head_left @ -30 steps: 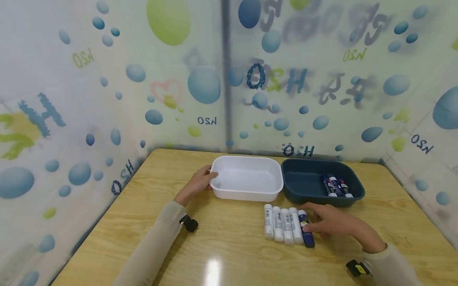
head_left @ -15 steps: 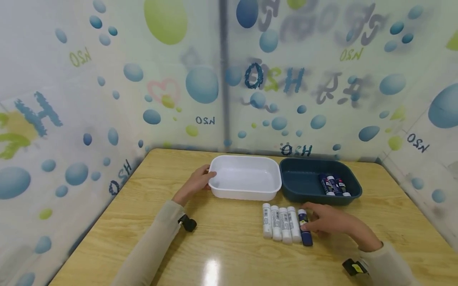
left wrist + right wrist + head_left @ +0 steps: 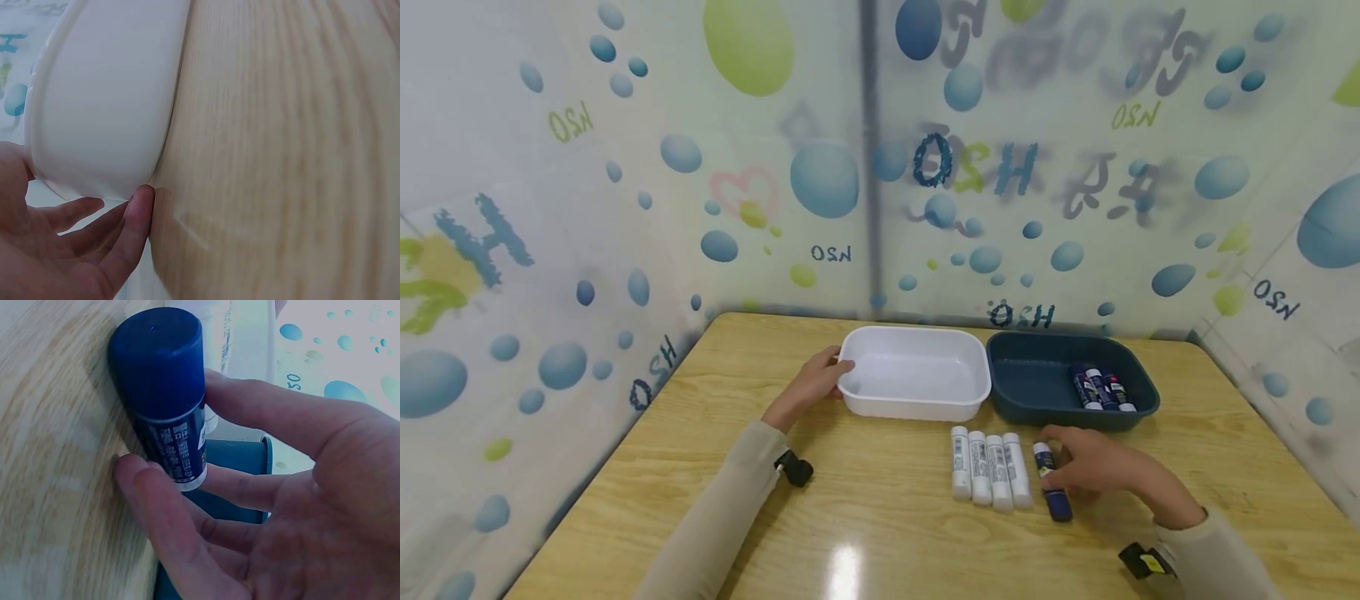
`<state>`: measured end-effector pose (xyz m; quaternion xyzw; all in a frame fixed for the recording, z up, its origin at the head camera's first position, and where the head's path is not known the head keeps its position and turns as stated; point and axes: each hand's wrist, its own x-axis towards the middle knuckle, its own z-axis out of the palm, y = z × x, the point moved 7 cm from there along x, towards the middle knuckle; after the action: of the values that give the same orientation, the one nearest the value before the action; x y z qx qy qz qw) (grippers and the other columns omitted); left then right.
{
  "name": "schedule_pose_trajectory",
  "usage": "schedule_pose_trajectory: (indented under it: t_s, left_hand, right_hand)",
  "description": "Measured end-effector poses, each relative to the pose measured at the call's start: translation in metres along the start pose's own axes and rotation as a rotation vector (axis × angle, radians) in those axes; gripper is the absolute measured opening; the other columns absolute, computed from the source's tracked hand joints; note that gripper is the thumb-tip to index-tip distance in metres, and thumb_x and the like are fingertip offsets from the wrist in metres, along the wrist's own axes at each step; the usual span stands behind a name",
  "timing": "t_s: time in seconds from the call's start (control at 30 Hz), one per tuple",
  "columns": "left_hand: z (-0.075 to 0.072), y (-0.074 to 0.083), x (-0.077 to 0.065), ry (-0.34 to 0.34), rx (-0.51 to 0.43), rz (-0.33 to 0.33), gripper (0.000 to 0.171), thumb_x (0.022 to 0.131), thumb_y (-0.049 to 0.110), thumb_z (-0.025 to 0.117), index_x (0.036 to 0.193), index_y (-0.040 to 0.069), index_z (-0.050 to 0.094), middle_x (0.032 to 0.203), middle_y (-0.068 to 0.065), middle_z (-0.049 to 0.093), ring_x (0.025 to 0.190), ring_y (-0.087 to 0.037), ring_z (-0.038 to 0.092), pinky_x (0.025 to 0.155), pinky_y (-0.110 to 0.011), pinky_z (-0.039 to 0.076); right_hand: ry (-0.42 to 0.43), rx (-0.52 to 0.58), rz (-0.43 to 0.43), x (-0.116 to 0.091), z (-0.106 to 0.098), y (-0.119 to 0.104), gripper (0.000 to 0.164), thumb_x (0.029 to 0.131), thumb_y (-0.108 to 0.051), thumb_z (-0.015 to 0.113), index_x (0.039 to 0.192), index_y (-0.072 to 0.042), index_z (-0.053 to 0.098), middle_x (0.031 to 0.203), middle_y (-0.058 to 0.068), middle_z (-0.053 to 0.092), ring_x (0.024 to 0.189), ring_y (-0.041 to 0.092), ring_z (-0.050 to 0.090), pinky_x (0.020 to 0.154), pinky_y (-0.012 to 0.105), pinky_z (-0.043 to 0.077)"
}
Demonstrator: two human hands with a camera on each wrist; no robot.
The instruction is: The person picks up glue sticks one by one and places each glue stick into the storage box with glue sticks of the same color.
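Nearest on the table (image 3: 850, 517), pinched between thumb and fingers of the right hand (image 3: 1093, 461): a navy tube (image 3: 1058, 504) with a white upper end, slanting down to the right. Shifted rightward within the last half second, away from the row of white tubes (image 3: 1000, 475), with a plain gap now showing between. Amounts, by judgement, to singling out one dark tube from four pale ones, not yet carried off. Left lying side by side on the wood, seemingly undisturbed. Farther back, held at the left end by the left hand (image 3: 808, 385), with thumb over the rim and fingers against the outer wall, in the same grip as before: a white tray (image 3: 917, 410), bare inside. Just right of that, rims seemingly meeting, a dark teal tray (image 3: 1060, 420) with several navy tubes (image 3: 1102, 390) toward the right end. Beyond, bubble-printed sheeting (image 3: 827, 179). Cut off at the lower edge, both sleeves (image 3: 722, 508). Impossible to tell whether lifted or touching wood, for the pinched tube; far end out of sight in the right wrist view. Too overlapped for a sure count, inside the teal tray.
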<state>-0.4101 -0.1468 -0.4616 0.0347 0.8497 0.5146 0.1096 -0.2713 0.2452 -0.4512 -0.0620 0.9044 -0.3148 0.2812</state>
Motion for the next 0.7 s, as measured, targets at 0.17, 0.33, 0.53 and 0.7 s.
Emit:
schedule_pose_trajectory:
  t_s: [0.17,0.33,0.53,0.7]
  left_hand:
    - [-0.0001,-0.0001,-0.0002,-0.004,0.002,0.001,0.055,0.107,0.032,0.052,0.154,0.006,0.043,0.144,-0.025,0.057,0.101,-0.022,0.066,0.076,-0.026,0.058]
    - [0.0002,-0.0009,-0.0001,-0.008,0.003,0.006,0.055,0.108,0.032,0.051,0.155,0.005,0.042,0.142,-0.025,0.058,0.101,-0.023,0.066,0.077,-0.028,0.058]
    - [0.0000,-0.0011,-0.0003,-0.004,0.007,0.001,0.055,0.108,0.034,0.052,0.155,0.006,0.042,0.143,-0.023,0.058,0.100,-0.022,0.065,0.077,-0.027,0.058]
    - [0.0001,-0.0010,-0.0002,0.002,0.012,0.008,0.054,0.107,0.033,0.052,0.153,0.006,0.044,0.141,-0.024,0.059,0.098,-0.021,0.066,0.075,-0.026,0.057]
  right_hand:
    - [0.014,-0.015,0.033,-0.0013,-0.0010,-0.0010,0.062,0.089,-0.018,0.081,0.141,-0.003,0.051,0.093,0.010,0.063,0.076,0.021,0.063,0.064,0.038,0.061]
    - [0.026,-0.033,0.030,-0.0023,-0.0020,-0.0035,0.062,0.088,-0.012,0.080,0.142,-0.003,0.051,0.101,0.013,0.062,0.077,0.021,0.064,0.064,0.039,0.062]
    - [0.033,-0.075,0.034,-0.0062,-0.0031,-0.0057,0.058,0.087,-0.009,0.080,0.138,-0.007,0.054,0.104,0.014,0.062,0.075,0.022,0.063,0.062,0.037,0.061]
    - [0.024,-0.101,0.019,-0.0082,-0.0048,-0.0067,0.055,0.086,-0.008,0.079,0.136,-0.008,0.056,0.103,0.013,0.062,0.074,0.022,0.062,0.061,0.037,0.059]
